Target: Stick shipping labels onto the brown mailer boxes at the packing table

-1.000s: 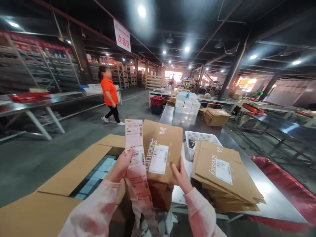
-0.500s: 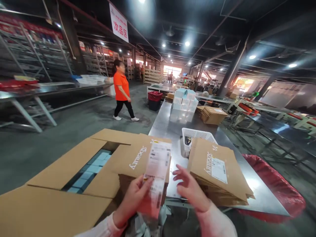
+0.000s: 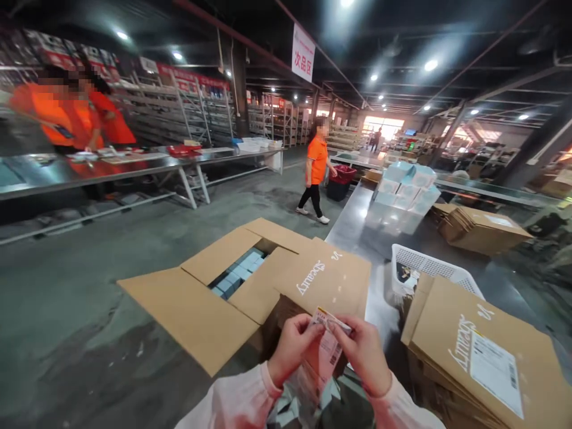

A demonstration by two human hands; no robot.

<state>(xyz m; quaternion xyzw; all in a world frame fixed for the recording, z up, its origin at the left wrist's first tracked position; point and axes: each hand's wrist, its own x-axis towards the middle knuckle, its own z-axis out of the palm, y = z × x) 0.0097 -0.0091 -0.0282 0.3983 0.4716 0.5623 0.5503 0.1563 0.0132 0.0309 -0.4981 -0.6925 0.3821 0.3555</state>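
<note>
Low in frame: left hand (image 3: pixel 292 348) and right hand (image 3: pixel 365 356) close together, fingertips of both pinched on the top edge of a label strip (image 3: pixel 329 345), held upright between them, just in front of a flat brown mailer (image 3: pixel 324 280) printed "Beauty". Strip's lower end hanging down toward crumpled backing paper (image 3: pixel 313 405) near the wrists. Left of the mailer, open carton (image 3: pixel 223 286), flaps spread, pale blue boxes (image 3: pixel 236 276) inside. Right, stack of labelled mailers (image 3: pixel 482 357) on steel table (image 3: pixel 357 217); white mesh basket (image 3: pixel 429 268) just behind the stack. Further back, stacked pale boxes (image 3: pixel 409 190). Person in orange shirt (image 3: pixel 316 173) walking the aisle; others in orange (image 3: pixel 71 113) at far-left bench.
</note>
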